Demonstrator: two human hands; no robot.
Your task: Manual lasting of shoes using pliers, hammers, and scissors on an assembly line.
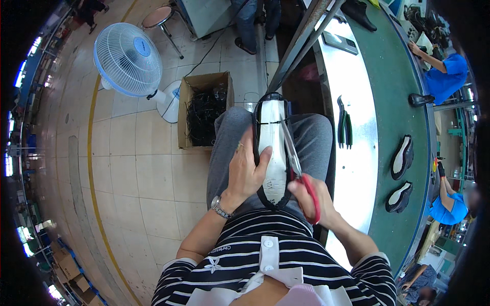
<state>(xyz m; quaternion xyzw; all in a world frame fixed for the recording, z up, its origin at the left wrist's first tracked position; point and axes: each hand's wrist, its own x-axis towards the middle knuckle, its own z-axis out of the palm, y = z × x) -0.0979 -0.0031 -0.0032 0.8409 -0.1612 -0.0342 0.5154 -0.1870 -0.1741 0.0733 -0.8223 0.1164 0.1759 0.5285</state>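
Note:
An unfinished black shoe (272,137) lies bottom up over my lap, its white insole facing me and its black edge folded round the rim. My left hand (246,171) grips it along the left side, the thumb pressed on the insole. A thin black strip (271,123) crosses the insole near the far end. In my right hand (317,198) is a pair of red-handled scissors (292,153). Their blades point away from me along the shoe's right edge, the tips close to the strip's right end. Whether the blades touch the strip I cannot tell.
A cardboard box (231,97) of black scraps stands ahead on the left, beside a fan (127,58). Pliers (341,120) and a phone (340,43) lie on the metal bench (357,178). Several shoes sit on the green belt (383,117); co-workers (449,71) are beyond.

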